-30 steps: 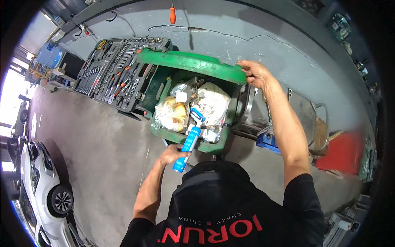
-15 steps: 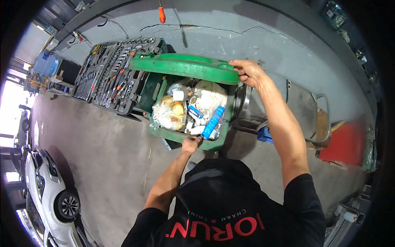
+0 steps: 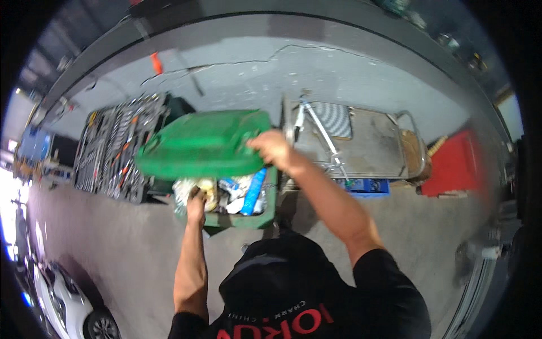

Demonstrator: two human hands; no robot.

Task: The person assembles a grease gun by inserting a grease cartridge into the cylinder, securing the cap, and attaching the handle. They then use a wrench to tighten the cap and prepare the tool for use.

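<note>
Head view: our right hand (image 3: 275, 150) is closed over the near edge of the smooth green plastic lid (image 3: 200, 144), which lies tilted low across most of the green bin (image 3: 248, 219). Our left hand (image 3: 196, 204) rests at the bin's front left rim, fingers curled on nothing that we can make out. Crinkled plastic bags (image 3: 195, 189) and a blue tube (image 3: 253, 191) show in the narrow gap. An open tool case (image 3: 110, 150) lies left, a metal cart (image 3: 367, 138) right, with bare concrete floor (image 3: 113, 243) near us.
</note>
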